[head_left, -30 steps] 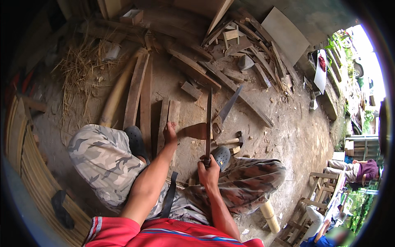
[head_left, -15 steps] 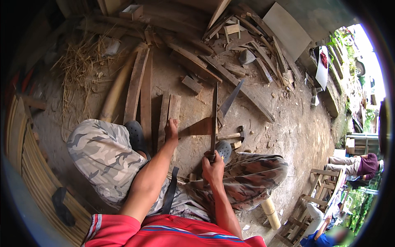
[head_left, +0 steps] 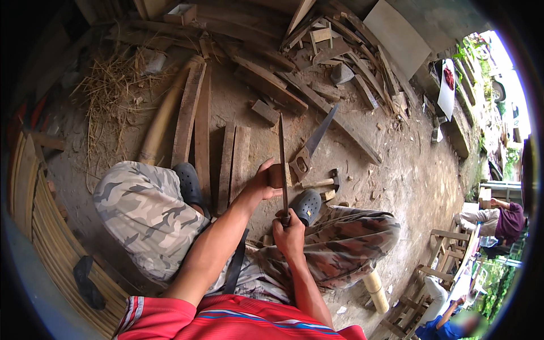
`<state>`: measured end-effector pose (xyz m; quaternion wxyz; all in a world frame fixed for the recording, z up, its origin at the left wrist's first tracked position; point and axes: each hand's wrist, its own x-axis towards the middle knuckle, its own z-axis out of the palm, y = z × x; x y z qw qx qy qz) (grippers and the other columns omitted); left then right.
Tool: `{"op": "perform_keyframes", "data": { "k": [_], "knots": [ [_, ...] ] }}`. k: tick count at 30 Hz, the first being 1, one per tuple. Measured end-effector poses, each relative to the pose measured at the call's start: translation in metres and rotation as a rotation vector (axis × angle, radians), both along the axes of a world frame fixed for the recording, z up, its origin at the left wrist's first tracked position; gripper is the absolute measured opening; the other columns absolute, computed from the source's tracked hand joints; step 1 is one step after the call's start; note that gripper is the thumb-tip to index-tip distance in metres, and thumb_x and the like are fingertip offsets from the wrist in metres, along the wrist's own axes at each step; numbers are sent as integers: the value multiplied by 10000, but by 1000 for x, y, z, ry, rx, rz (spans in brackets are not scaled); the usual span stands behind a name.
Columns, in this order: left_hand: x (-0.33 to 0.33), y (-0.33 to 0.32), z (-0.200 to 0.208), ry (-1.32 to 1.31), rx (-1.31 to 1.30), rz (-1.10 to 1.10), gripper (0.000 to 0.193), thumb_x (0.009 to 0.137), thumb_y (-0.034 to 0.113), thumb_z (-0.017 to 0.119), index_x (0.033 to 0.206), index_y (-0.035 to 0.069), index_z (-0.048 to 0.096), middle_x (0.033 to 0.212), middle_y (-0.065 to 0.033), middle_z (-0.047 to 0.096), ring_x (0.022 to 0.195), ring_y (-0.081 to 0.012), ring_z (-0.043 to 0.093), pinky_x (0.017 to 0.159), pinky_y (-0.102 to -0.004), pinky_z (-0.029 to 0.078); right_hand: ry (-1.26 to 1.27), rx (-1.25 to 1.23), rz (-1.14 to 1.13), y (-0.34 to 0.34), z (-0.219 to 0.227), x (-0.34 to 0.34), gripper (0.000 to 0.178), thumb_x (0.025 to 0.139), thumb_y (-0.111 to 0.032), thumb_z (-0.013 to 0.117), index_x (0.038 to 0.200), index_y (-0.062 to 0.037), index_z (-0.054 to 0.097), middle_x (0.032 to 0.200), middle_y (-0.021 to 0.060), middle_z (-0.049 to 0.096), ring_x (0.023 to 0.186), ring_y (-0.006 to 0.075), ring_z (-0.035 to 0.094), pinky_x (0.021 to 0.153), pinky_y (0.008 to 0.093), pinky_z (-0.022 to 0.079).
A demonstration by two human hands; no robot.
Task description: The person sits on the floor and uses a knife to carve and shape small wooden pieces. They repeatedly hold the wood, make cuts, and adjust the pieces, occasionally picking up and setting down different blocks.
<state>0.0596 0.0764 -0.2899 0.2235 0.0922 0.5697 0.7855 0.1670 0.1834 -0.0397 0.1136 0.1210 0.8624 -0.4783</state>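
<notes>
My right hand (head_left: 289, 234) is wrapped round the handle of a machete (head_left: 283, 153), whose long, narrow blade points away from me, nearly edge-on. A short wooden block (head_left: 276, 176) sits between the thumb and fingers of my left hand (head_left: 264, 182), close against the left side of the blade. Whether blade and block touch, I cannot tell. Just beyond, on the ground, lies a handsaw (head_left: 319, 135) with a wooden handle. A hammer (head_left: 318, 183) rests beside my right clog (head_left: 307, 206).
Two short boards (head_left: 240, 153) lie ahead of my left hand, with longer planks and a bamboo pole (head_left: 164, 116) further left. Scrap wood (head_left: 368, 73) is heaped at the far right. Straw (head_left: 116, 90) lies far left. Two people (head_left: 510, 221) are at the right edge.
My left hand has moved right and turned, bringing the wooden block upright beside the blade. The machete has shifted slightly left, uncovering the handsaw's handle.
</notes>
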Motion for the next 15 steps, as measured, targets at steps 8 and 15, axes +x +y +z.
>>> {"op": "perform_keyframes", "data": {
  "k": [8,15],
  "knots": [
    [2,12,89,-515,222,216,321,969,303,462,1188,95,569,1159,-94,637,1143,-274,573,994,-518,429,-127,46,-25,10,13,-9,160,809,-103,638,931,0,621,668,170,624,588,255,625,607,371,492],
    [-4,24,66,-919,1038,183,293,1005,233,363,1093,77,595,1015,-108,664,965,-251,648,828,-446,540,-168,61,-17,18,15,-7,143,804,-102,636,907,-4,623,705,160,638,638,247,640,637,364,493]
  ]
}}
